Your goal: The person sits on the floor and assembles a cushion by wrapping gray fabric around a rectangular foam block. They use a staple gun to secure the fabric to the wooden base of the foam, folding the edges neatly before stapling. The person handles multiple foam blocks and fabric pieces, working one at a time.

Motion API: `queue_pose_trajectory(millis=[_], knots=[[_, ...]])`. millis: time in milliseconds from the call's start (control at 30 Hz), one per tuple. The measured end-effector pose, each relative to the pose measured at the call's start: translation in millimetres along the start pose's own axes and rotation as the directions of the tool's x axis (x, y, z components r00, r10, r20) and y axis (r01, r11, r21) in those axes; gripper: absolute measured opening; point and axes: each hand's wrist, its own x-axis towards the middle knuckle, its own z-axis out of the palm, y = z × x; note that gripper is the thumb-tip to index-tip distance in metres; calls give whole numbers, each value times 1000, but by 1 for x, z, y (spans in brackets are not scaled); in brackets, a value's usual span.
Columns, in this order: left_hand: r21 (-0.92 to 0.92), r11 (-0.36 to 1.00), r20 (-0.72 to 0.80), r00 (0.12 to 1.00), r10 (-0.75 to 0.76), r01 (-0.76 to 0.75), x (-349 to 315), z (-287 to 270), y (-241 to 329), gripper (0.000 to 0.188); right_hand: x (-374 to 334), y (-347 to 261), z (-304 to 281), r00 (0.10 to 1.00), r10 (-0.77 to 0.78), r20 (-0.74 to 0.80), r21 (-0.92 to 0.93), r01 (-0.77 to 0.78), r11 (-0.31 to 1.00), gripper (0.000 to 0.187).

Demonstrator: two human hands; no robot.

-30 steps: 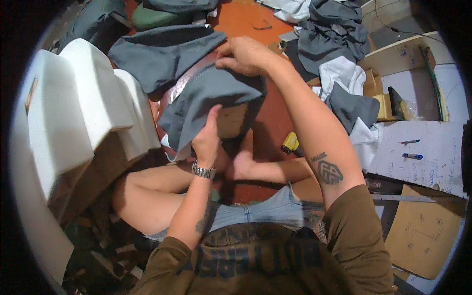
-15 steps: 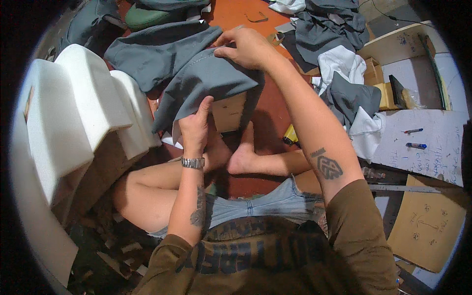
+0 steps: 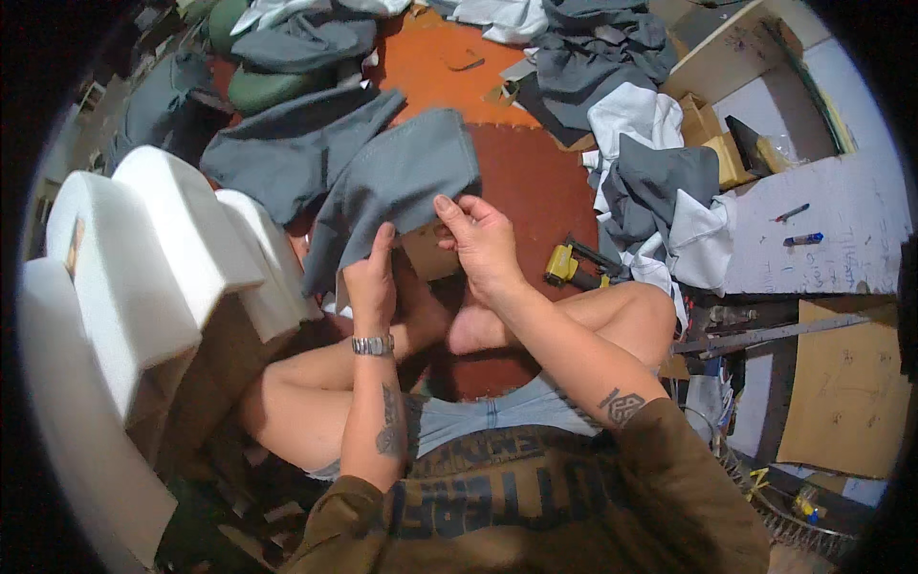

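Grey fabric (image 3: pixel 411 158) with a stitched seam lies draped over a block-like piece with a bare wooden face (image 3: pixel 427 253), between my bare feet. My left hand (image 3: pixel 371 282), thumb up, is closed on the near left edge of the fabric. At the near right edge of the fabric, my right hand (image 3: pixel 483 244) pinches with thumb and fingers. The fabric hides most of the piece beneath it, and what lies between my right fingertips is mostly covered.
White foam pieces on wooden frames (image 3: pixel 182 239) stand close at my left. A yellow and black staple gun (image 3: pixel 574 266) lies by my right shin. Grey and white cloth pieces (image 3: pixel 660 182) are heaped at the right, beside a white board (image 3: pixel 765 253) with pens and a cardboard sheet (image 3: pixel 841 392).
My right hand has come from the far top of the covered piece toward me, to the fabric's near right edge. My left hand keeps its hold. The view has shifted slightly.
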Motion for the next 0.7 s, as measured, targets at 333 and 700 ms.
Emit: queue_pose_trajectory(millis=[333,700], knots=[[683,727,149,988,-44,-71,-33,-21,55,41,14,6,-12,997,-78,23,-122,80,989,35],[715,3,535,551,641,-699,-7,80,66,43,105,-31,-46,823,-567,17,-261,551,792,35]])
